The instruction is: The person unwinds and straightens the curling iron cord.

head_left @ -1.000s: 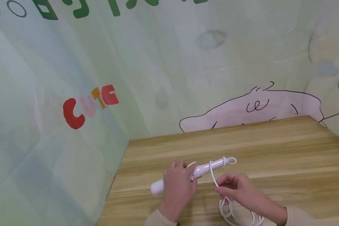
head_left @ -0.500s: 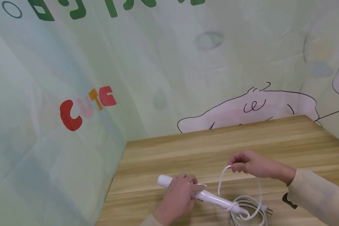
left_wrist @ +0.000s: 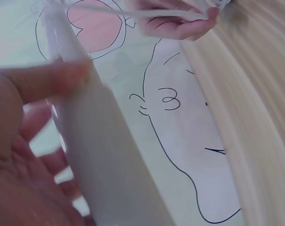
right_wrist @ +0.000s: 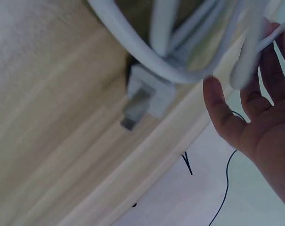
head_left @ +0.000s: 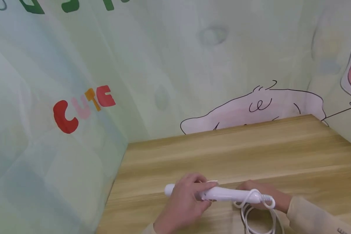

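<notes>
My left hand (head_left: 185, 203) grips a white curling iron (head_left: 229, 195) around its middle, holding it nearly level over the table. The rounded tip pokes out left of the hand, and the handle points right. White cord is looped around the handle's end. Behind that end, my right hand (head_left: 263, 187) is partly hidden by the handle. A strand of the cord (left_wrist: 147, 12) runs to its fingers in the left wrist view, where they pinch it. Coiled cord hangs below the handle. In the right wrist view, the plug (right_wrist: 151, 92) shows beneath the loops.
The wooden table (head_left: 222, 156) extends beyond the hands to its back edge. Behind and to the left hangs a printed cloth backdrop (head_left: 163, 65) with cartoon drawings and coloured letters.
The iron's handle end swung down toward the front right, then came up level. My right hand drew a loop of cord up and right, then moved down behind the handle.
</notes>
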The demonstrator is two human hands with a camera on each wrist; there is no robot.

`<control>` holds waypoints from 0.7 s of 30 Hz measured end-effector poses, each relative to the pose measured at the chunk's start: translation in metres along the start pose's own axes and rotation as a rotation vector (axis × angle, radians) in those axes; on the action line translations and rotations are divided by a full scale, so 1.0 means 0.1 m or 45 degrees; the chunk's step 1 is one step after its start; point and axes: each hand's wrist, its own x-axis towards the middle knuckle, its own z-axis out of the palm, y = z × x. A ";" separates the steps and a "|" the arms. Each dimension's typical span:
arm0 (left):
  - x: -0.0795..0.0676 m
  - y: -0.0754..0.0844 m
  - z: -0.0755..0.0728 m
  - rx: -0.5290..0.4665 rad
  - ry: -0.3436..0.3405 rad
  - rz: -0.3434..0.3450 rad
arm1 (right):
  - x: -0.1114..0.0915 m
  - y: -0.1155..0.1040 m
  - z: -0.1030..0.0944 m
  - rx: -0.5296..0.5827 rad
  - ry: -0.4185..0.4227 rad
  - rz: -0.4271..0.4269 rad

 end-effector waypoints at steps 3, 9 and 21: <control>-0.01 0.02 0.01 0.036 0.080 -0.111 | -0.08 0.03 0.18 -0.120 0.144 -0.122; 0.03 0.03 0.05 0.115 0.199 -0.250 | -0.04 -0.09 0.22 -0.190 0.241 -0.111; 0.11 -0.01 0.09 0.363 0.340 -0.280 | 0.23 -0.67 0.27 0.671 0.629 0.156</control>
